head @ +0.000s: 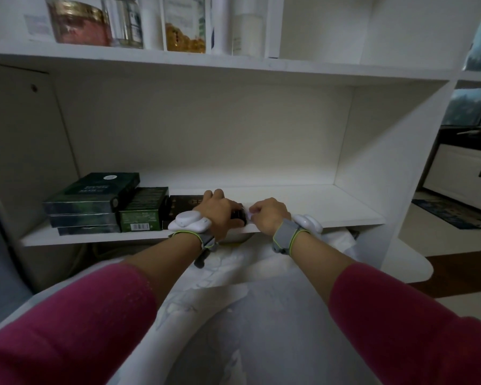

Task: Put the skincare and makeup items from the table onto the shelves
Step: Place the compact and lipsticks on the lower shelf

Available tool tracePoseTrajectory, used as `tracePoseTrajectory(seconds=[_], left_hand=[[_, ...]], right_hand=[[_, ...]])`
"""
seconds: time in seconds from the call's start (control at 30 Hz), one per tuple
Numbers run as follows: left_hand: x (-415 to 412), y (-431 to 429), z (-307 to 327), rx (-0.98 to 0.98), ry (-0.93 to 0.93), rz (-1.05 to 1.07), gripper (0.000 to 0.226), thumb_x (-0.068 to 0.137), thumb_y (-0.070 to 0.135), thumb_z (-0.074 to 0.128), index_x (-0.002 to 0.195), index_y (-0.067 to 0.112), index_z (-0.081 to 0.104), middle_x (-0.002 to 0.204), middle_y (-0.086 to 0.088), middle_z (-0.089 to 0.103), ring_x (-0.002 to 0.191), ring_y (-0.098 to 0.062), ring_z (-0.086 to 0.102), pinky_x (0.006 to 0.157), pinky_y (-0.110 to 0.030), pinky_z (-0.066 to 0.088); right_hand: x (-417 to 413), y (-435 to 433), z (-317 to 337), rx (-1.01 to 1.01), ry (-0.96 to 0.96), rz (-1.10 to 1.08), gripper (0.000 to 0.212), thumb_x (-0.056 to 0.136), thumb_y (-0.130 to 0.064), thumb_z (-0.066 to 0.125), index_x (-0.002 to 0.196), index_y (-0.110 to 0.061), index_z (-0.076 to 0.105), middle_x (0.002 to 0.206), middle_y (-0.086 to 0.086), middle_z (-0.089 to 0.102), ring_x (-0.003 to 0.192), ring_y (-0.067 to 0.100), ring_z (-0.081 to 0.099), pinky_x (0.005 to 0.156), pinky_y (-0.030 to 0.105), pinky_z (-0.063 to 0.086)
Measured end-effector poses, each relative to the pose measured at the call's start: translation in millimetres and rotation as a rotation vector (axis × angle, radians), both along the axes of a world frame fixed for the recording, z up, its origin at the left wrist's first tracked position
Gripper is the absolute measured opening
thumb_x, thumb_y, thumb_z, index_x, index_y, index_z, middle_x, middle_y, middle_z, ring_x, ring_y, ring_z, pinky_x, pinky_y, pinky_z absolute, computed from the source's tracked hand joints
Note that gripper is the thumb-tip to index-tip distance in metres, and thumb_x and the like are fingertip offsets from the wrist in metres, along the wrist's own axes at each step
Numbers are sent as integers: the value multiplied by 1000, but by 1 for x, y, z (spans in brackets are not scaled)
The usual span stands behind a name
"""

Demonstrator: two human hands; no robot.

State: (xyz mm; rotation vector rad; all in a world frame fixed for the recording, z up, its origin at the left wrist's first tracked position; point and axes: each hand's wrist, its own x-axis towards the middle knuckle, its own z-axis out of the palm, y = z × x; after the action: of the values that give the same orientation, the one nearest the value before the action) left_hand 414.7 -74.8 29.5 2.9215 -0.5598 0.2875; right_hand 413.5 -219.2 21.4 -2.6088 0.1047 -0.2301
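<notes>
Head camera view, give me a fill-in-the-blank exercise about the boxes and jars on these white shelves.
1. The stack of dark green flat boxes holds ___ boxes.
2. The green barcoded cardboard box sits directly ___ of that stack.
3. The left hand holds the gold-printed cardboard box, whose colour is ___.
4. The red-filled glass jar stands on the ___ shelf.

Missing words: three; right; black; upper.

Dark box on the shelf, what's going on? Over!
Left hand grips dark box on lower shelf. Right hand at its end, hold unclear. Green box right beside it.
</notes>
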Motion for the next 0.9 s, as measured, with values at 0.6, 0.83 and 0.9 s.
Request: tracePoseTrajectory(seconds=[0.6, 0.83, 0.9], left_hand=[[-1, 3, 3, 12, 15, -4, 42, 90, 46, 58, 130, 35, 55, 116, -9, 46, 112, -28, 39, 93, -39, 40], [-2, 8, 4, -82, 27, 5, 55, 87, 44, 62, 138, 28, 49, 124, -12, 48, 117, -31, 40, 97, -38, 36], [-5, 9, 5, -102, 42, 24, 60, 88, 44, 62, 142, 25, 45, 130, -13, 46, 122, -32, 38, 101, -38, 34]], right_hand=[[-3, 4, -1, 68, -6, 10, 28, 93, -19, 56, 118, -14, 68, 130, 7, 62, 120, 31, 54, 99, 29, 44], [-4, 1, -1, 178, -23, -38, 37, 92, -20, 58, 128, -12, 61, 139, 9, 54, 131, 33, 44, 109, 37, 36], [-5, 1, 0, 244, -53, -97, 35, 91, -21, 58, 125, -13, 63, 135, 10, 57, 129, 34, 44, 108, 36, 38]])
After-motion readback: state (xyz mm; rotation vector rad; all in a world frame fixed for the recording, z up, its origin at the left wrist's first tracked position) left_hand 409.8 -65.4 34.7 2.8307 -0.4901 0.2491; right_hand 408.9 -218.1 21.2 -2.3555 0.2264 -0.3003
